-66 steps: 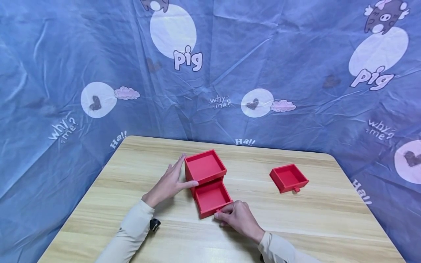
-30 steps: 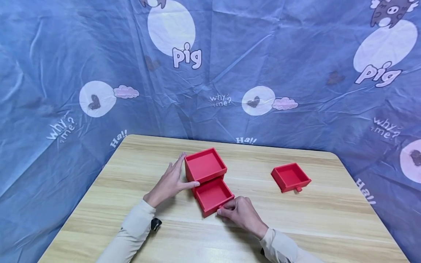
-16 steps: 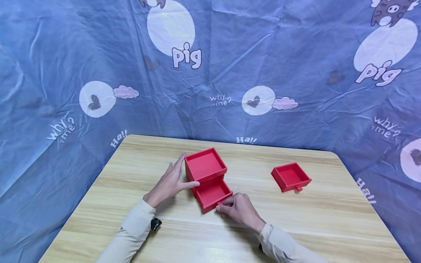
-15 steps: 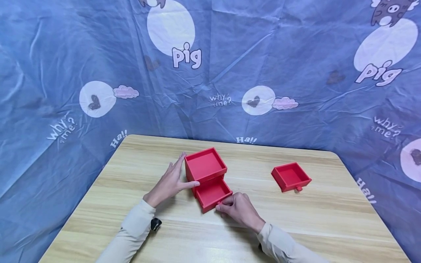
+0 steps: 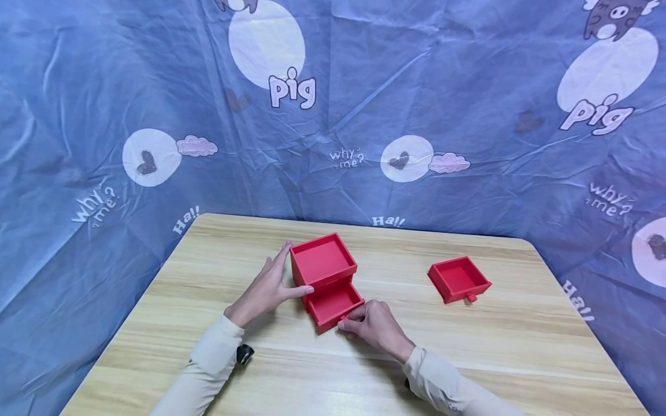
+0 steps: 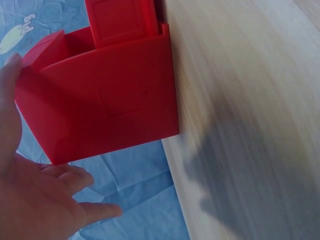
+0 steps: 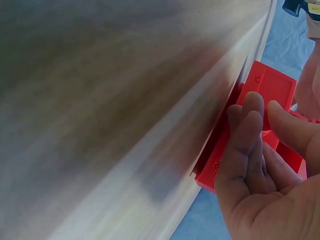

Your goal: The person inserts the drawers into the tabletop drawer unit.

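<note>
In the head view a small red drawer cabinet point(image 5: 324, 260) with a shallow tray top stands on the table. A red drawer point(image 5: 335, 303) sticks partway out of its lower front. My left hand point(image 5: 265, 289) holds the cabinet's left side, thumb over the front edge and index finger at the back corner. The left wrist view shows the cabinet's side wall point(image 6: 110, 100) with the other fingers spread beside it. Thumb and fingers of my right hand point(image 5: 377, 326) pinch the drawer's front knob, mostly hidden by them. The right wrist view shows the drawer front point(image 7: 277, 87) behind the fingertips.
A second red drawer point(image 5: 460, 277) lies to the right on the wooden table point(image 5: 291, 375), its knob facing me. A blue printed cloth point(image 5: 322, 115) hangs behind the table and along both sides.
My right hand has moved away from me, and the pinched drawer has slid further into the cabinet. My left hand keeps its hold on the cabinet. The view has shifted slightly.
</note>
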### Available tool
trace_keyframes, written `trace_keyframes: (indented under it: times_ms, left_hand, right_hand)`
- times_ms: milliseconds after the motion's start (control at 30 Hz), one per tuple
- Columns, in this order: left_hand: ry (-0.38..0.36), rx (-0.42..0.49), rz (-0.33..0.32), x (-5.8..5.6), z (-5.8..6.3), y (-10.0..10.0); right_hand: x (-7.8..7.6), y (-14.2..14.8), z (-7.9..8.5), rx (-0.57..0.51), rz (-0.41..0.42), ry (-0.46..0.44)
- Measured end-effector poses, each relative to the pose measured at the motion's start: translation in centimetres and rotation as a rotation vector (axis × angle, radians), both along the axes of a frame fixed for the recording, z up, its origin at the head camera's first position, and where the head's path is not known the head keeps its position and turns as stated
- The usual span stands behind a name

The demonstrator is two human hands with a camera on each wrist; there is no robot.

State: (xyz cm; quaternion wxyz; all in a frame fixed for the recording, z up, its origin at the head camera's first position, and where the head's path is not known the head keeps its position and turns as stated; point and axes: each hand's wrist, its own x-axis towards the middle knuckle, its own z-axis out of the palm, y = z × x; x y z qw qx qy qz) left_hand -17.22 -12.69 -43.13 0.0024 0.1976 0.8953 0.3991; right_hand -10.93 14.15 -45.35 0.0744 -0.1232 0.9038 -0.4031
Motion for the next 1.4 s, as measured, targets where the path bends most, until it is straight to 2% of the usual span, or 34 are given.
trace_keyframes:
  times_ms: [467,733,1400]
  left_hand:
    - [-0.015,-0.001,0.005,0.0,0.1,0.0]
    - [-0.014,-0.004,0.01,0.0,0.0,0.1]
    - [-0.034,0.002,0.008,0.1,0.1,0.0]
  right_hand:
    - [-0.8,-0.7,-0.1,-0.047,-0.011,-0.02]
    - [-1.6,-1.1,-0.3,-0.024,0.0,0.023]
    - [-3.1,-2.0,-0.4,-0.025,0.0,-0.008]
